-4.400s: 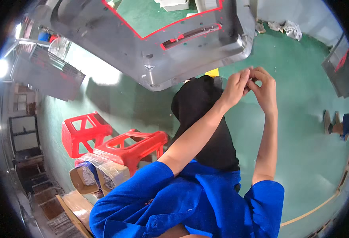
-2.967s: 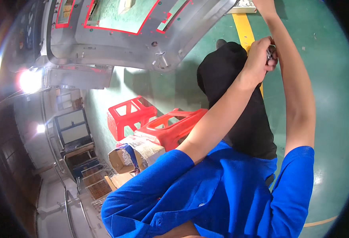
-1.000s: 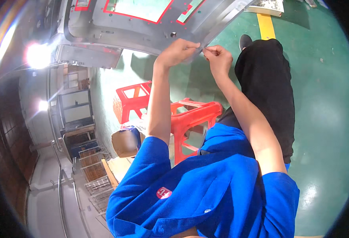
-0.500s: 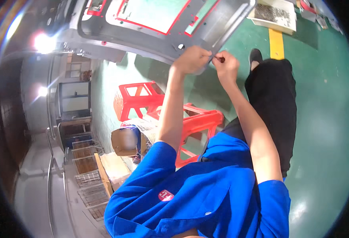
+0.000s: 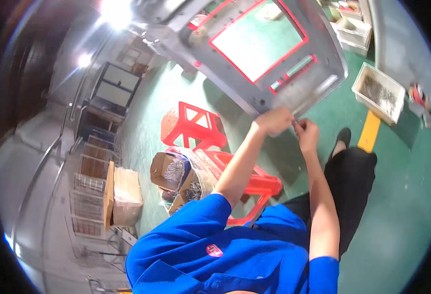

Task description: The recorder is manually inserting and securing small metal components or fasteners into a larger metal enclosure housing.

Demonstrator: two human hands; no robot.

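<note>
Pinching something too small to identify, our left hand and right hand meet at the grey metal panel's lower edge, just above them. Probably fastening; next needs fine alignment.

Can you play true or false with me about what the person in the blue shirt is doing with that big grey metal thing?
1. Both hands are at the lower edge of the large grey metal panel with red-trimmed openings. True.
2. The left hand holds a hammer. False: no hammer shows; it grips the panel's edge.
3. The right hand pinches something too small to tell. True.
4. The plastic stools beside the person are blue. False: they are red.
5. The open cardboard box by the stools sits on a table. False: it stands on the green floor.
</note>
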